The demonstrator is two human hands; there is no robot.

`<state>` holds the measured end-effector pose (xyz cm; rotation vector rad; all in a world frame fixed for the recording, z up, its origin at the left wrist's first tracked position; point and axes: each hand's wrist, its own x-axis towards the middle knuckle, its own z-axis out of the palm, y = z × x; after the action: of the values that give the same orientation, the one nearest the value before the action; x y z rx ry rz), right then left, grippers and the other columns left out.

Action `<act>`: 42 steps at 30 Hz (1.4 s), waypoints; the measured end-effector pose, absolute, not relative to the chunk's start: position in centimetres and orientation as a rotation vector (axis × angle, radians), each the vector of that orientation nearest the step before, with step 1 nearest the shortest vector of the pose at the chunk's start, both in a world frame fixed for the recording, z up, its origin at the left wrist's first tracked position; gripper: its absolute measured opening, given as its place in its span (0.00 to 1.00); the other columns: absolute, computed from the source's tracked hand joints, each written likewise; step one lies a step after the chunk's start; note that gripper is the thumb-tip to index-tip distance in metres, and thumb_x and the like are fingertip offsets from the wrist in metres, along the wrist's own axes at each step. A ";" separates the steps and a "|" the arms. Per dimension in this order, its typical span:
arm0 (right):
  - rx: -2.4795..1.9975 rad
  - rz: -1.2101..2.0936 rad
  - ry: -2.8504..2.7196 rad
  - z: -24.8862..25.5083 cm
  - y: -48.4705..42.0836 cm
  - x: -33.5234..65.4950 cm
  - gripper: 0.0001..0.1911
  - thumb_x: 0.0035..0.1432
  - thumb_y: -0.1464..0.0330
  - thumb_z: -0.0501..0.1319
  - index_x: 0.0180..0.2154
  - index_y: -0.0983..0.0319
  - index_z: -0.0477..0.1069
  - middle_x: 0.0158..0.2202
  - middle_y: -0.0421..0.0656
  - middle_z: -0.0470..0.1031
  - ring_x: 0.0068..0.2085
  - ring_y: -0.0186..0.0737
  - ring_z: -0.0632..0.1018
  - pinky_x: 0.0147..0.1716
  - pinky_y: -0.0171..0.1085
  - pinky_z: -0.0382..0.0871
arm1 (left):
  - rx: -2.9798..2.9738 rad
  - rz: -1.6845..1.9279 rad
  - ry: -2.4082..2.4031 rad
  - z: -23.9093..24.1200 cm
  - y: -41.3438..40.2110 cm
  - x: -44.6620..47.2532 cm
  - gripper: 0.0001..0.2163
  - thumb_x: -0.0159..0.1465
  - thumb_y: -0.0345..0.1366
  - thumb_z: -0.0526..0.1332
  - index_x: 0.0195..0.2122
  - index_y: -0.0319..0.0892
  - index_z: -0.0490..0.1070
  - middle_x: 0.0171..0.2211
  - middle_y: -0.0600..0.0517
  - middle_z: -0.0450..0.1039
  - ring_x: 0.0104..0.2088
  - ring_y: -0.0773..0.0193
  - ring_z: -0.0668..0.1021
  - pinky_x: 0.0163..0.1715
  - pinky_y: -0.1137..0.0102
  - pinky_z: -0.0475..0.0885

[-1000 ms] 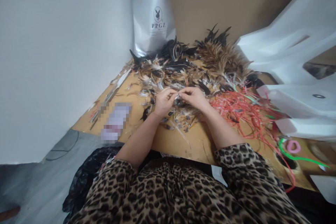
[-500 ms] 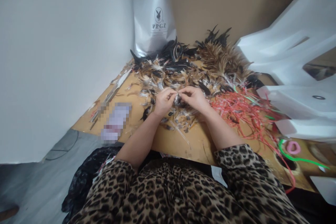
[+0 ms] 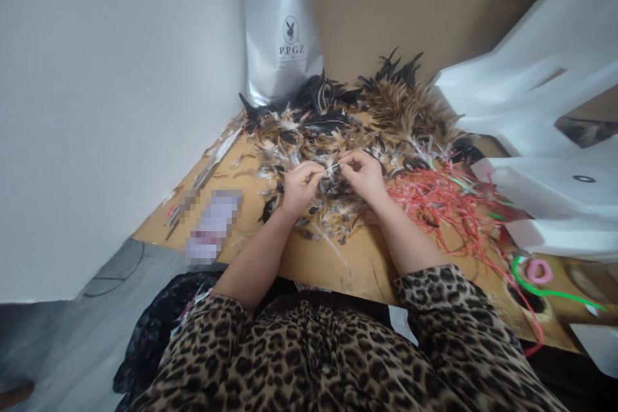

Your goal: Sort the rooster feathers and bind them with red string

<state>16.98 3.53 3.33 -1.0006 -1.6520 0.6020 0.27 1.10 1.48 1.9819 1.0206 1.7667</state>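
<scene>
My left hand (image 3: pixel 303 187) is closed in a pinch over the front of the feather pile. It grips one end of a small whitish feather (image 3: pixel 331 169). Facing it, my right hand (image 3: pixel 363 175) pinches the thin pale quill end of that same feather, a short gap away from the left fingertips. Below and behind both hands spreads a loose heap of brown, black and white feathers (image 3: pixel 290 135). Fingertip detail is too small to make out fully.
Long brown feathers (image 3: pixel 410 109) are heaped at the back right, before white machine housing (image 3: pixel 531 193). Tangled red strips (image 3: pixel 434 199) lie right of my forearm. A silver bag (image 3: pixel 284 32) stands behind. Thin sticks (image 3: pixel 205 174) and a pixelated rectangle (image 3: pixel 214 226) are at left.
My right hand has moved slightly right and up, widening the gap between the fingertips so the pale feather shows between them. My left hand stays nearly in place.
</scene>
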 end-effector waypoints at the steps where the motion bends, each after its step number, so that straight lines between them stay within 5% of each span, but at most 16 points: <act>1: -1.004 0.632 -1.628 3.2 3.6 17.0 0.02 0.48 0.71 0.59 0.25 0.62 0.70 0.36 0.43 0.72 0.32 0.35 0.74 0.28 0.35 0.69 | 1.990 1.758 1.020 1.5 1.1 0.2 0.05 0.59 0.33 0.59 0.29 0.40 0.74 0.31 0.48 0.75 0.35 0.66 0.76 0.38 0.69 0.71; 14: -0.984 0.678 -1.544 3.3 3.4 16.7 0.03 0.49 0.69 0.60 0.27 0.62 0.70 0.38 0.44 0.72 0.29 0.34 0.74 0.28 0.37 0.71 | 1.334 1.510 1.045 1.0 0.9 1.0 0.08 0.56 0.38 0.62 0.30 0.39 0.69 0.25 0.51 0.73 0.27 0.67 0.77 0.24 0.75 0.69; 24: -0.870 0.378 -1.748 4.3 2.2 16.2 0.04 0.52 0.71 0.59 0.29 0.60 0.72 0.39 0.44 0.73 0.43 0.39 0.74 0.45 0.41 0.67 | 0.618 0.883 0.661 1.4 1.5 0.1 0.17 0.62 0.45 0.55 0.34 0.33 0.72 0.26 0.47 0.76 0.21 0.71 0.76 0.16 0.81 0.64; 30: -0.840 0.393 -1.836 3.9 2.2 16.0 0.03 0.51 0.71 0.59 0.29 0.60 0.72 0.41 0.44 0.73 0.43 0.39 0.74 0.46 0.42 0.67 | 0.608 0.979 0.615 1.7 1.4 -0.2 0.08 0.58 0.37 0.61 0.35 0.36 0.71 0.26 0.51 0.75 0.21 0.74 0.75 0.17 0.81 0.65; 36: -1.007 0.395 -1.636 3.7 2.8 16.2 0.04 0.49 0.68 0.62 0.30 0.61 0.73 0.37 0.45 0.74 0.42 0.40 0.73 0.45 0.42 0.66 | 0.841 1.270 0.915 1.8 1.4 0.4 0.10 0.49 0.36 0.68 0.29 0.35 0.71 0.24 0.52 0.74 0.21 0.74 0.73 0.17 0.81 0.62; 42: -1.177 0.894 -1.581 4.2 2.4 15.7 0.11 0.45 0.62 0.64 0.28 0.63 0.73 0.28 0.42 0.75 0.30 0.36 0.73 0.34 0.37 0.68 | 1.089 1.405 1.097 1.5 1.3 1.1 0.11 0.46 0.37 0.68 0.26 0.37 0.71 0.19 0.54 0.71 0.18 0.73 0.70 0.18 0.77 0.63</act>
<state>15.72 2.37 4.20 -1.1766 -1.5807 0.8944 1.06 1.30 1.49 1.0886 1.0968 1.4047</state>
